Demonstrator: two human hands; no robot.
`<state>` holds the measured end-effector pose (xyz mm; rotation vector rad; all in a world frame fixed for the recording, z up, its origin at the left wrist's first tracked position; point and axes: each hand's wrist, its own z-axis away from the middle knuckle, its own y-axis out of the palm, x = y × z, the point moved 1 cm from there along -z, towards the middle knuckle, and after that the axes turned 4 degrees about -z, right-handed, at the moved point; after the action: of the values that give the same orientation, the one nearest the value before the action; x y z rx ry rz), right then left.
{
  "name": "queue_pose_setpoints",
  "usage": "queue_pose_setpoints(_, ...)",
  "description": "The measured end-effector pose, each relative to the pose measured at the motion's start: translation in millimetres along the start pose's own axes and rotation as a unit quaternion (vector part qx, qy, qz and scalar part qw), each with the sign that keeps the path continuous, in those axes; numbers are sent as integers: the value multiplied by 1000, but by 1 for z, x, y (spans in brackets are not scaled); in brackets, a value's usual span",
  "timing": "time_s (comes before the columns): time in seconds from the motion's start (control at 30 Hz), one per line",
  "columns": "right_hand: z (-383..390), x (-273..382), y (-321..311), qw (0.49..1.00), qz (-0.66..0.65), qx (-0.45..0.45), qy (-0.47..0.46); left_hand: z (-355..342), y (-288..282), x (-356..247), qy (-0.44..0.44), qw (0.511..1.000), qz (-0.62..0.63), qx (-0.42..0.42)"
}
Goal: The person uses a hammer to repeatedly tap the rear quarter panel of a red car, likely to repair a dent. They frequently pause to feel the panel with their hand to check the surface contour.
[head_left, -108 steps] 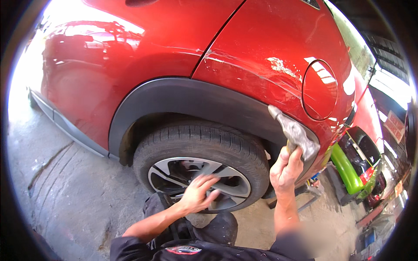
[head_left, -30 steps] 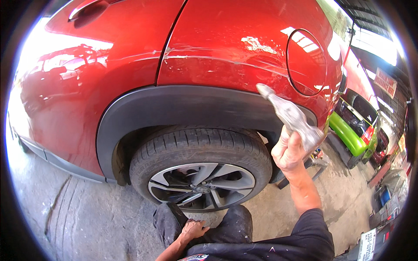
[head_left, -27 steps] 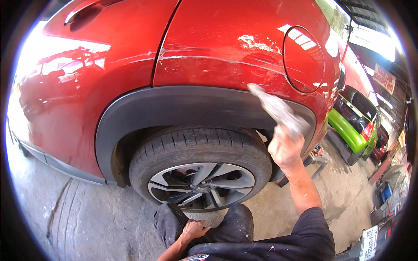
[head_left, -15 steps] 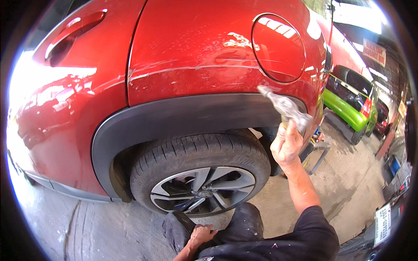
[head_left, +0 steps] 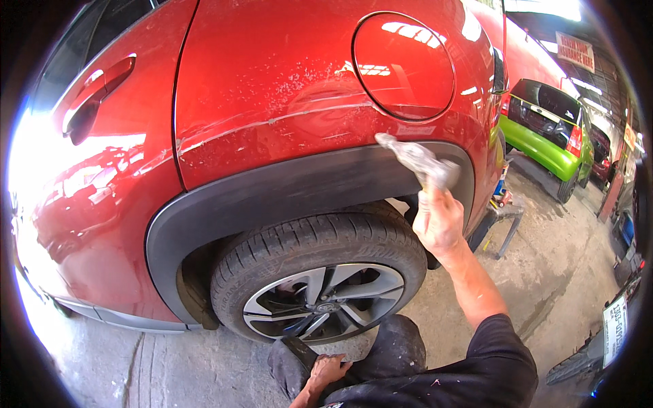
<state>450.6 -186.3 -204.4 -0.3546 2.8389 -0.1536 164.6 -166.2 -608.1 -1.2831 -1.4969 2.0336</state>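
My right hand is closed round the handle of a metal hammer, raised in front of the red car's rear panel. The blurred head lies over the black wheel arch trim, its tip just below the round fuel flap; whether it touches cannot be told. Long pale scratches and flaked paint cross the panel. Below is the tyre with its alloy wheel. My left hand rests on my dark-trousered leg, fingers slightly apart and holding nothing.
A door handle is at upper left. Behind the car at right stand a green car and a metal stand with small items on it. Another vehicle with a plate is at lower right. The concrete floor shows below.
My view has swung rightward along the car, showing more handle and green car. The hammer stays raised in my right hand. Since the oldest frame, my left hand has dropped from the wheel to my leg.
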Motion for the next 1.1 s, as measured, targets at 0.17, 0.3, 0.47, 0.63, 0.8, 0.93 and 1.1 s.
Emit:
queue_pose_setpoints(0.17,-10,-1,9,995,-53,-60,-59,-1,13,6,7,1000,-11,-21)
queue_pose_setpoints(0.3,-16,4,10,996,9,-12,-92,-6,6,5,-10,1000,1,4)
queue_pose_setpoints(0.47,-28,23,13,997,-40,61,-37,-3,8,7,4,1000,-9,-6)
queue_pose_setpoints(0.63,-46,34,30,978,-25,-89,-189,-1,15,8,18,999,-7,-45)
queue_pose_setpoints(0.8,-62,53,41,992,-32,83,-93,-1,18,13,-3,999,8,-32)
queue_pose_setpoints(0.93,-83,64,50,985,-62,26,-159,0,16,12,-5,1000,11,-17)
queue_pose_setpoints(1.1,-95,81,59,982,-87,44,-164,1,23,17,2,998,30,-50)
